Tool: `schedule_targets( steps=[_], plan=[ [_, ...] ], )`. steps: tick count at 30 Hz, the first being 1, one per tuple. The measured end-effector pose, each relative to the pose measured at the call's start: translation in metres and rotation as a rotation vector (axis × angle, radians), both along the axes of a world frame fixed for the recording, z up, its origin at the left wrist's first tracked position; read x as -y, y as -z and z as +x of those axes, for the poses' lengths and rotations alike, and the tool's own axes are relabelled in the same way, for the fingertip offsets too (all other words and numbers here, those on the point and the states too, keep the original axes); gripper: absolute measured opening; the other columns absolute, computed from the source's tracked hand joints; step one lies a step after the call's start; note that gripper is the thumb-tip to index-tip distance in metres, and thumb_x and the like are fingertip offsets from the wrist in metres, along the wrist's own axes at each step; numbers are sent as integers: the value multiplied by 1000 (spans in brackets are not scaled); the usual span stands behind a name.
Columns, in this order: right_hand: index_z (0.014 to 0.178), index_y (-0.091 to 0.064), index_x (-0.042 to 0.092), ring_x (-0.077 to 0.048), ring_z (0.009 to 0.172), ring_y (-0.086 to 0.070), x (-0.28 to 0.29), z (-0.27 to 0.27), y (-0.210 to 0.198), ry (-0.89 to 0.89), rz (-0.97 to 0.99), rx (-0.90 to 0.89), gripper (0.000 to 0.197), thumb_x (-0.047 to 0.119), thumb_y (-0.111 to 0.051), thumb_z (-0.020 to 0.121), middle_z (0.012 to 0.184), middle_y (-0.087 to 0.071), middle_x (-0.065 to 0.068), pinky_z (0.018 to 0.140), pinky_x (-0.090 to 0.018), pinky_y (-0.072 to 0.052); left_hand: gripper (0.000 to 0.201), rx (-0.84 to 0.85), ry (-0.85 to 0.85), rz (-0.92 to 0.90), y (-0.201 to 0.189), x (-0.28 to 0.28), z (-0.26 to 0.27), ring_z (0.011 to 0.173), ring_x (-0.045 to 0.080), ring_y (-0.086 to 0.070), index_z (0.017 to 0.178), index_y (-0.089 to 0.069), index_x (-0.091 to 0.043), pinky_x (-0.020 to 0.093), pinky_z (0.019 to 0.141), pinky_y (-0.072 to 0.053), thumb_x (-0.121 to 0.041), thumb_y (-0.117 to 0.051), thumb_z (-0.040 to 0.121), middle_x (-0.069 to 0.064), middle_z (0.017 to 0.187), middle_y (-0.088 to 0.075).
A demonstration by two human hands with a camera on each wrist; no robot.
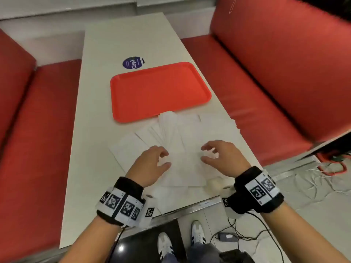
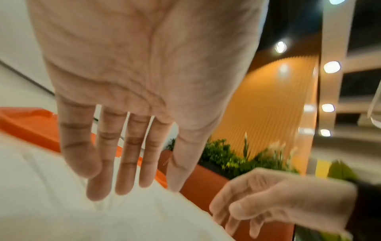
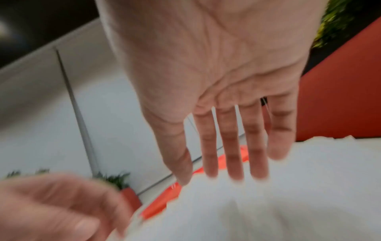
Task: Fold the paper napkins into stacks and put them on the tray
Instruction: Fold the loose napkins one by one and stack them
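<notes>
1. In the head view we see the paper napkins (image 1: 182,133) as thin white sheets fanned out and overlapping at the centre of the frame, some stacked loosely at the right. They lie on the table (image 1: 117,40). Their upper edge touches or just overlaps the near rim of the red tray (image 1: 159,92), which sits above them in the frame and holds nothing.
2. Our left hand (image 1: 150,166) and right hand (image 1: 224,156) hover low over the lower middle of the fan, well apart from each other, fingers loosely spread and gripping nothing.
3. The table's metal-trimmed near edge runs along the lower part of the frame just below the napkins. Bare tabletop lies left of the fan and above the tray, where a round purple sticker (image 1: 133,62) sits. Red bench seats (image 1: 266,73) flank both long sides.
4. In the left wrist view the left hand (image 2: 140,81) shows its palm with straight, slightly parted fingers above the white napkins (image 2: 82,212) at lower left. The tray (image 2: 31,125) shows at middle left.
5. In the right wrist view the right hand (image 3: 216,73) is likewise flat and wide. Motion blur leaves us unsure whether its fingertips (image 3: 236,174) touch the napkins (image 3: 288,195) at lower right.
</notes>
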State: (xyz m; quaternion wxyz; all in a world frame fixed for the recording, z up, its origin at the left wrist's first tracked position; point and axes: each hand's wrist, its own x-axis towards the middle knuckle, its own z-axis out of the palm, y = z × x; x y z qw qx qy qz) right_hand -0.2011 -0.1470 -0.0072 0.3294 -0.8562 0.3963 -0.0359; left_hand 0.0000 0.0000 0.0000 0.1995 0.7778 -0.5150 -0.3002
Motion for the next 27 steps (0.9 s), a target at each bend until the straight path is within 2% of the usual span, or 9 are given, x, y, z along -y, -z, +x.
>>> schedule_targets(
  steps=[3,6,9,14,17,20,23,25,27],
  plan=[
    [136,-50,23,-19,126,-44,-6,12,20,-39,-33,-122,55,42,-65,87,138,-47,2,101,-37,-42,54,152,74,123,16,21,2,127,20,-44,142,-39,-16,33,102,-39,-30,-60,94,1,140,-44],
    [139,-45,21,-21,128,-37,-11,16,34,-50,-47,-171,61,44,-64,86,140,-41,1,101,-36,-40,72,223,147,267,27,29,-2,130,24,-38,149,-25,-16,43,104,-39,-33,-63,91,3,147,-33],
    [125,-53,20,-22,121,-40,-11,15,37,-23,-104,-124,50,42,-68,82,131,-45,1,96,-35,-41,68,322,143,296,29,33,-4,122,25,-41,145,-29,-18,43,100,-37,-30,-66,88,4,135,-42],
    [90,-62,21,-21,111,-45,-9,17,35,-25,-89,-47,15,31,-70,81,117,-55,2,89,-34,-38,34,381,86,237,18,31,-4,115,22,-49,123,-52,-24,41,105,-24,-26,-60,91,-1,115,-52],
    [80,-65,19,-14,96,-55,-6,16,22,-1,50,129,12,26,-75,80,99,-65,3,80,-25,-39,13,259,43,150,6,20,1,95,22,-57,100,-65,-16,36,89,-32,-24,-58,92,0,93,-56],
    [74,-64,21,-13,78,-63,-2,20,1,20,228,303,14,23,-77,80,81,-70,1,67,-17,-44,19,-8,-10,-2,-9,2,8,65,20,-49,70,-59,-10,31,64,-32,-19,-64,86,9,67,-54],
    [80,-65,16,-29,74,-68,-3,29,-22,49,424,495,13,22,-76,83,82,-72,-20,70,-38,-52,9,-163,-53,-91,-22,-16,15,72,19,-64,80,-70,-16,32,66,-44,-23,-71,85,4,75,-70],
    [95,-64,11,-29,78,-70,-7,40,-33,103,543,612,16,19,-74,85,87,-72,-25,73,-38,-53,10,-312,-113,-140,-28,-28,18,82,21,-72,91,-74,-17,35,75,-53,-24,-74,84,2,84,-76],
    [112,-61,13,-24,85,-70,-12,51,-36,156,585,658,33,22,-76,83,92,-73,-19,76,-37,-53,18,-472,-233,-203,-32,-40,22,85,29,-73,99,-73,-10,41,77,-56,-19,-76,84,9,89,-77]
  ],
)
